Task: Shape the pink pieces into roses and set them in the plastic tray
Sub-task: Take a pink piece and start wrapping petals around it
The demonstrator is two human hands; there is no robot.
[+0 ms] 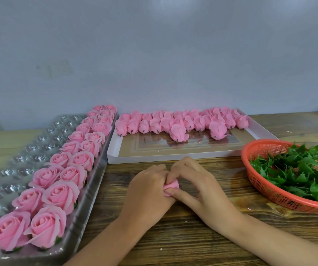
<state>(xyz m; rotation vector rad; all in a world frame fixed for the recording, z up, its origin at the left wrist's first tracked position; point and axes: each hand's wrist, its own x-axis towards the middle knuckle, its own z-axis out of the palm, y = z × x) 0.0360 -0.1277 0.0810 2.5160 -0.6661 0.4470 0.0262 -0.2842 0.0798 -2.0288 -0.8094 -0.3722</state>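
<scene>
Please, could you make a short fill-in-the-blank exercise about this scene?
1. The left hand and right hand hold one ____ piece.
2. The tray holds finished ____.
3. The red basket holds green ____.
Missing words: pink; roses; leaves.

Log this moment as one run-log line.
step: shaping rose | left hand: grips pink piece | right hand: pinches it | plastic tray: two rows of finished roses | white box: unshaped pieces waiting
</scene>
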